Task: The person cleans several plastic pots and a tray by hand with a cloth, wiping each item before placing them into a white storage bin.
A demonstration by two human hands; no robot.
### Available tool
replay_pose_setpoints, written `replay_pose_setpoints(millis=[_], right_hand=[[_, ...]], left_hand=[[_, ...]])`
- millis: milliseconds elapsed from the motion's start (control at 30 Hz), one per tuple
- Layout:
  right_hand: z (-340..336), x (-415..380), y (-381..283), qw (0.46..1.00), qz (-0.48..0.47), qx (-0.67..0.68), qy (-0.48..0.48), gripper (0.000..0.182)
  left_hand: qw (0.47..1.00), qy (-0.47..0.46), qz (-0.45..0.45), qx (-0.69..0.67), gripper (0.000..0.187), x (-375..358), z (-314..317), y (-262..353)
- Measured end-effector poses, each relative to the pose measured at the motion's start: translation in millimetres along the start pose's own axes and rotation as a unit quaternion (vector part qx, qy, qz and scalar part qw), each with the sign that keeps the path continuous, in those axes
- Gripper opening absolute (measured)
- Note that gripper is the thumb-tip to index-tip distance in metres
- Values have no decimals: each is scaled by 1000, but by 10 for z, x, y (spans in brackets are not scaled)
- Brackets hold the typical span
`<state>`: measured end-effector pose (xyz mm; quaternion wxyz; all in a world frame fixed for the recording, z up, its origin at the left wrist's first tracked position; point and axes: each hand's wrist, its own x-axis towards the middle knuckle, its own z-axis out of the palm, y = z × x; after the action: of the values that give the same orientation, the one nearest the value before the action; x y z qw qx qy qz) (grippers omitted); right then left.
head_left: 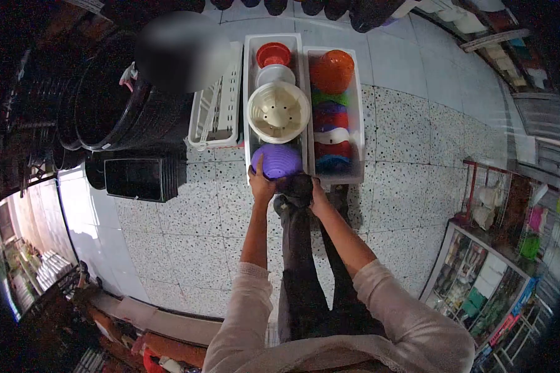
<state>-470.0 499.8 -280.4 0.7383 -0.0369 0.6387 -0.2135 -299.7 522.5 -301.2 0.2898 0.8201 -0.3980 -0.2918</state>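
Note:
My left hand [262,181] grips the left side of a purple ribbed plastic flower pot [279,161], its fingers along the wall. The pot is tilted at the near end of a long white planter box [249,99]. My right hand [318,194] is closed on a bunched dark cloth [297,188] against the pot's near side, just above my knee; some of its fingers are hidden. Farther along in the same box stand a large cream pot [278,113] with drainage holes, a white pot [275,76] and a red pot [273,55].
To the right is a second white box [358,124] with an orange pot [333,70] and several coloured pots. Left are white planters [197,124], a black rectangular planter [140,177] and big black tubs [109,93]. A glass display case [479,280] stands at right.

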Motion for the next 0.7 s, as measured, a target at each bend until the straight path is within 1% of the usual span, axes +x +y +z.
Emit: replay_pose_setpoints(millis=[33, 67, 133, 200, 267, 300, 333, 400, 433, 500, 533, 567, 600, 633, 667, 700], right_hand=[[-33, 29, 44, 998, 7, 47, -40, 61], [-62, 56, 98, 997, -6, 55, -52, 60], [-49, -42, 145, 994, -31, 72, -74, 59], [-84, -13, 217, 990, -22, 88, -107, 57], [-151, -5, 272, 983, -24, 102, -152, 54], [-163, -8, 271, 977, -32, 109, -181, 53], [-199, 31, 293, 970, -41, 117, -211, 51], [-362, 181, 410, 964, -47, 149, -214, 52], [-462, 212, 441, 962, -49, 164, -215, 52], [-499, 28, 251, 975, -26, 172, -141, 53], [-530, -49, 165, 979, -14, 176, -105, 54], [-629, -56, 122, 963, -21, 207, -169, 55], [-764, -38, 86, 943, -30, 236, -232, 56], [-869, -37, 34, 918, -38, 264, -294, 57], [-917, -109, -69, 925, -35, 271, -265, 57], [-943, -244, -212, 931, -31, 278, -236, 58]], left_hand=[[1000, 5, 14, 16, 99, 29, 9, -23], [999, 10, 27, 32, 99, 48, 21, -47], [998, -37, -57, 11, 93, 278, 139, -130], [995, -64, -69, -24, 88, 427, 219, -152], [995, -72, -12, -65, 83, 483, 135, -79], [996, -58, -60, 30, 81, 417, 41, 80], [1000, -12, -17, 20, 81, 374, 37, 40], [995, 72, 70, -1, 82, 253, 50, -74], [999, 31, 35, 5, 83, 180, 48, -136], [994, 84, -6, -65, 77, -27, 194, -460], [994, 82, -32, -65, 72, -196, 87, -367], [993, 81, -58, -64, 66, -390, -24, -270], [993, 95, -61, -16, 63, -552, 1, -384], [995, 77, -64, -26, 63, -700, -78, -373], [994, 65, -85, -28, 62, -851, -153, -304], [989, 53, -136, -10, 61, -962, -216, -199]])
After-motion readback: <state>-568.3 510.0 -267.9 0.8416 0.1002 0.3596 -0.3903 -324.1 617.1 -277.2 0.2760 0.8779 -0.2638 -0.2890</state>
